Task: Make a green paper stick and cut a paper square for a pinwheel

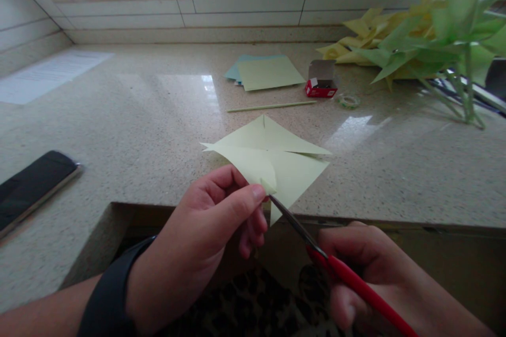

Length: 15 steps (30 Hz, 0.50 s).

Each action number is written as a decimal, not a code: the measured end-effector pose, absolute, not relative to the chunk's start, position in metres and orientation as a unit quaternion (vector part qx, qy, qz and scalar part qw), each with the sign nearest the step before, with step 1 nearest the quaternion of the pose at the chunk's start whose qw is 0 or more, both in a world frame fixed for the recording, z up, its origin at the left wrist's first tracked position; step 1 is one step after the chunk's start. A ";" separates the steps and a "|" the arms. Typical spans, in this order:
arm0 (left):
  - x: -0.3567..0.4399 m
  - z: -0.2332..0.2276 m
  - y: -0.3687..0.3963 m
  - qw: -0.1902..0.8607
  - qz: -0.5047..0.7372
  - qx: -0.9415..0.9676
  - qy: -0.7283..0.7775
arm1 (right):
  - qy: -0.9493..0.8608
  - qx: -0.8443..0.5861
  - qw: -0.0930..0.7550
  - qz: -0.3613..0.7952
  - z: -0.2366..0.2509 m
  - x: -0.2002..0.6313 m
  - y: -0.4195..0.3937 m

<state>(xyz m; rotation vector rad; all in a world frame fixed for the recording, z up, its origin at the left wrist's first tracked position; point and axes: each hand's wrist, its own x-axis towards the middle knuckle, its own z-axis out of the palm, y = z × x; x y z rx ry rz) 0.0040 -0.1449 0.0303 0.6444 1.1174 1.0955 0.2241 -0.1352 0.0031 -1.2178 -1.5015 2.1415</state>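
Observation:
My left hand (221, 221) pinches one edge of a pale green paper square (292, 168) between thumb and fingers. Slits run into the paper from its corners, and a small flap curls up near my thumb. My right hand (367, 268) is closed round the red handles of a pair of scissors (356, 279). The scissors' dark blades reach up to the paper right beside my left thumb tip; whether they touch it is hard to tell. The paper hangs partly over the counter's front edge.
Behind the paper lie a thin stick (272, 107), stacked coloured sheets (272, 72), an open red box (322, 84) and a tape roll (348, 100). Paper pinwheels (427, 42) stand at the back right. A phone (35, 184) and a printed sheet (51, 73) lie left.

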 end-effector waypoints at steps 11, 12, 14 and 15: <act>0.004 0.030 -0.144 0.666 0.486 0.283 0.489 | -0.513 -0.445 0.084 0.730 -0.006 0.243 -0.139; 0.004 0.030 -0.144 0.666 0.487 0.280 0.490 | -0.514 -0.448 0.079 0.727 -0.006 0.247 -0.140; 0.006 0.031 -0.143 0.670 0.487 0.269 0.491 | -0.521 -0.455 0.102 0.715 -0.004 0.252 -0.141; 0.006 0.031 -0.143 0.673 0.485 0.265 0.491 | -0.528 -0.452 0.125 0.708 -0.003 0.253 -0.140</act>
